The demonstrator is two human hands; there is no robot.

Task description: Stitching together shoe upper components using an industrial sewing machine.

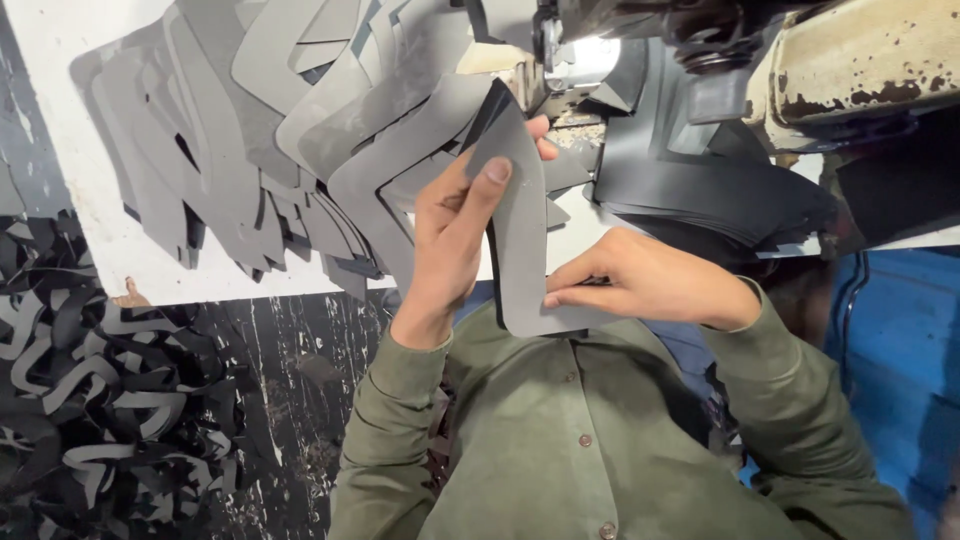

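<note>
Gripping one grey cut piece (pixel 520 230), both hands (pixel 450 235) (pixel 640 280) perhaps hide a second layer.

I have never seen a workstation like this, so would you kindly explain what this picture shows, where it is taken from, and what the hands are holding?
The picture comes from a camera worn on the person's head, looking down, so the green shirt and both arms appear at the bottom. The left hand and the right hand together hold one curved, dark grey cut piece of thin sheet material, the left near its top, the right pinching its lower edge. Ahead stands a worn cream-coloured machine with a small bright lamp. On the white table lies a fanned pile of similar grey pieces; a darker stack sits under the machine. On the floor to the left lies a heap of dark offcut strips.
</note>
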